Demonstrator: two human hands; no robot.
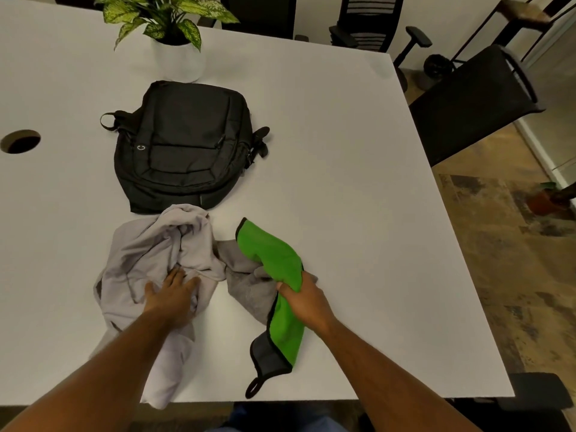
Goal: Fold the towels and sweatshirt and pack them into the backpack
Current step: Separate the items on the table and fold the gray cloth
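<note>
Right grip [304, 296] clutching green towel [277, 254], left grip [171, 291] flat

No legible text, numbers, brand names or signs in the head view. One mark only: a small pale ring-shaped emblem, open at the top, on the front left side of the black backpack [184, 145], beside the front pocket; it reads as a logo, not as a letter with any certainty, and no wording stands with it. The green towel [277, 260] shows a plain face and black edging with no tag that can be read. The grey sweatshirt [149, 254] shows no print or label.
</note>
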